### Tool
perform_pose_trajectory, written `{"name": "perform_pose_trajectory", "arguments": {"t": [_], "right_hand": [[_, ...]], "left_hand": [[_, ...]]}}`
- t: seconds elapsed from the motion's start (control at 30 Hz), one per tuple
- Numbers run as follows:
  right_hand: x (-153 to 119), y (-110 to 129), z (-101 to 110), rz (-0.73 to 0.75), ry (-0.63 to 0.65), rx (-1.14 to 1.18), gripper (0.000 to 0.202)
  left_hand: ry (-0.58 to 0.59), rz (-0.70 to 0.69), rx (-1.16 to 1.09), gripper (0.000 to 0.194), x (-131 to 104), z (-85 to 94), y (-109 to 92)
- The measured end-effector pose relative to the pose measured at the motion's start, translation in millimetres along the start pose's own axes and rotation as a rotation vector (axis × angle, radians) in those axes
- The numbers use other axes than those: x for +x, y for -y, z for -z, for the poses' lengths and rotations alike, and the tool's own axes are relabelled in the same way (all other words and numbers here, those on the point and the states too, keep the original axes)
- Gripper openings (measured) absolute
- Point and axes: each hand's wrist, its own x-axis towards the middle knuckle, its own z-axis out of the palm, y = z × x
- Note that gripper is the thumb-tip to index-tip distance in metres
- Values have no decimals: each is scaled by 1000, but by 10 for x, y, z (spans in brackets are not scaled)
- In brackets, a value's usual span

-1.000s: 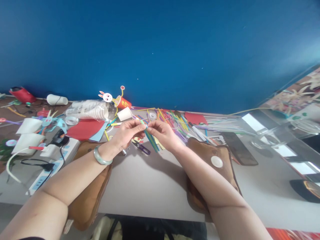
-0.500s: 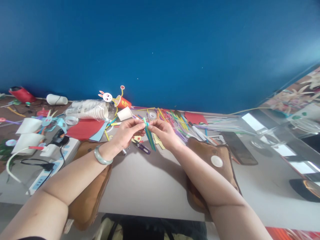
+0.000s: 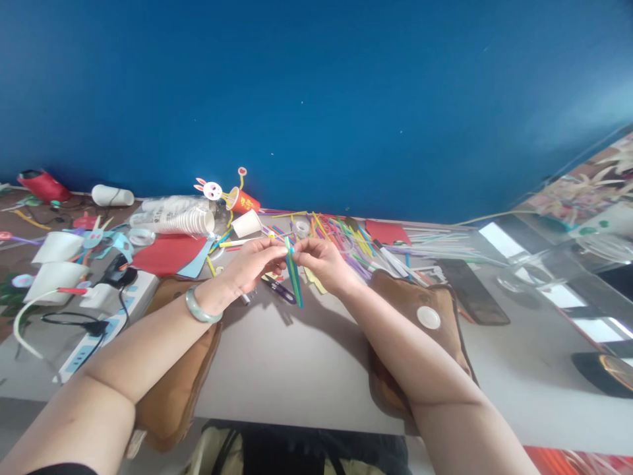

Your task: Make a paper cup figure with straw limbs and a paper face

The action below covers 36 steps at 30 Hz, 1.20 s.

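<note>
Green and blue straws hang downward between my two hands, over the middle of the table. My left hand, below a pale bangle, pinches them near the top from the left. From the right, my right hand pinches the same straws, its fingertips almost touching those of the left. Dark-handled scissors lie on the table just behind and below the straws. Yellow paper cutouts are partly hidden beneath my right hand.
Brown cushions lie under both forearms, one at the right. Loose coloured straws spread behind my hands. White cups, red paper and a power strip are at the left. A dark phone-like slab lies right.
The straws' lower ends have swung slightly left and down, now hanging more steeply beside the scissors. Both hands keep their pinch in nearly the same place.
</note>
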Motion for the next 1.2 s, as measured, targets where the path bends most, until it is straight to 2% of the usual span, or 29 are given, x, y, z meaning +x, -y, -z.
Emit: {"name": "perform_pose_trajectory", "arguments": {"t": [0.1, 0.33, 0.5, 0.67, 0.9, 1.07, 1.2], "right_hand": [[1, -5, 2, 3, -3, -13, 31], [9, -29, 55, 40, -45, -128, 35], [-7, 0, 61, 57, 15, -133, 39], [-17, 37, 48, 55, -20, -92, 43], [-25, 52, 16, 67, -170, -69, 46], [-14, 55, 3, 91, -173, -25, 48], [2, 53, 26, 82, -135, 129, 41]], "left_hand": [[-4, -23, 34, 16, 0, 9, 11], [-26, -215, 241, 16, -41, -5, 3], [-22, -248, 272, 12, -39, 3, -27], [-9, -257, 235, 22, -19, 22, 0], [42, -114, 147, 29, 10, 8, 84], [71, -21, -22, 27, -5, -22, 40], [132, 65, -132, 24, -19, -21, -18]]}}
